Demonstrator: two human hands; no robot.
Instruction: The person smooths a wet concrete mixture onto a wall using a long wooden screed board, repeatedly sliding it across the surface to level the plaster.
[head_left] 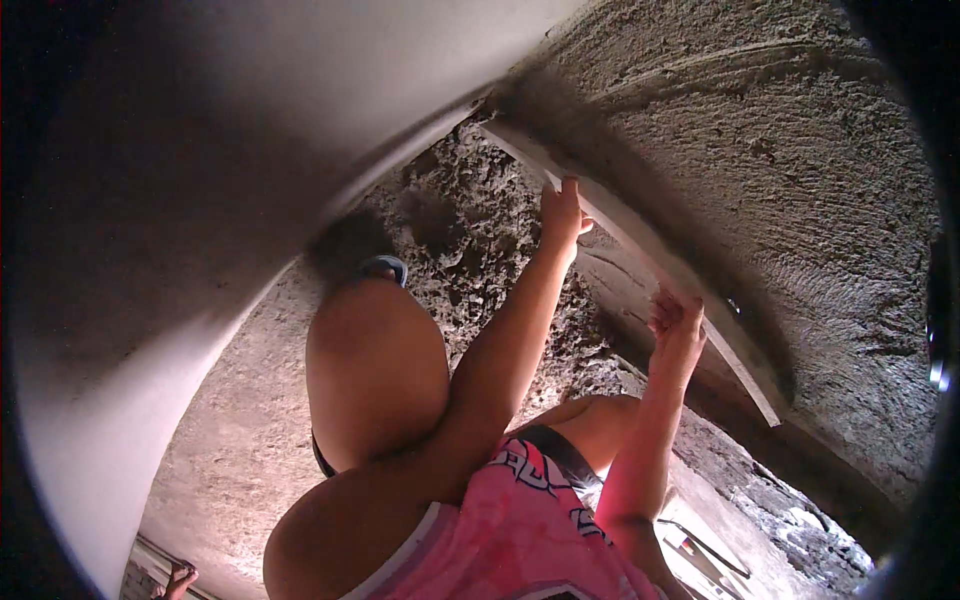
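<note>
A long, pale straightedge [628, 230] lies slantwise against a rough, freshly plastered wall [780, 190], from the corner at the top down to the right. My left hand [565, 212] grips its upper part, thumb up along the edge. Lower down, my right hand [678, 322] has its fingers curled round the same straightedge. Both arms reach up and forward. The far side of the straightedge and some of my fingers are hidden.
A smooth light wall [330, 90] bounds the left side. Lumpy mortar [475, 235] covers the floor near the corner, by my sandalled foot [388, 267]. At lower right is a white object with dark bars [705, 560]. Another person's hand [180, 580] shows at lower left.
</note>
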